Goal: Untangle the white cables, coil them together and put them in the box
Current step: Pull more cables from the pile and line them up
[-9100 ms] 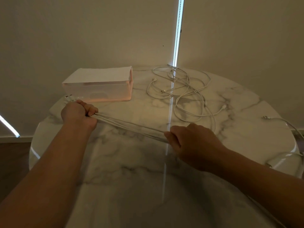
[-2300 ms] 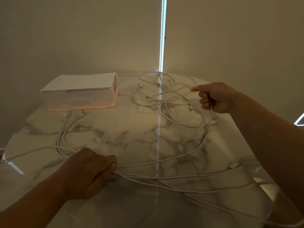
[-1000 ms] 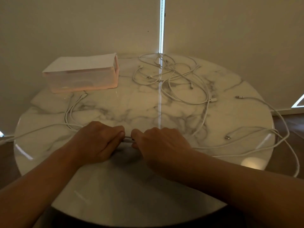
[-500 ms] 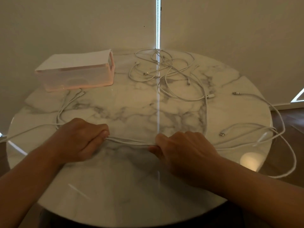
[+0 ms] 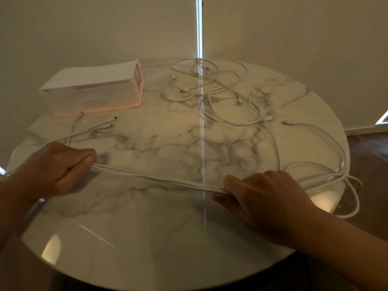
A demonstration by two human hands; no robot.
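Ok so on my feed: the left hand (image 5: 56,169) is balled into a tight fist round one end of a bundle of thin white cables (image 5: 159,178), thumb clamped against the strands; the right hand (image 5: 264,198) has its fingers curled over the other end with the thumb tucked underneath, so a firm grip there too; the strands run straight and taut between the two hands, low over the near half of the round white marble table (image 5: 168,238); both forearms come in from the near edge, knuckles up, hands well apart; past the right hand the cables spill into loose loops (image 5: 327,171) that hang over the table's right rim; the pale pink see-through plastic box (image 5: 94,95) sits at the far left, with a few cable ends (image 5: 100,127) lying just in front of it; a messy tangle of more white cables (image 5: 210,85) lies at the far middle, right under a bright vertical strip of light (image 5: 198,28) on the wall behind.
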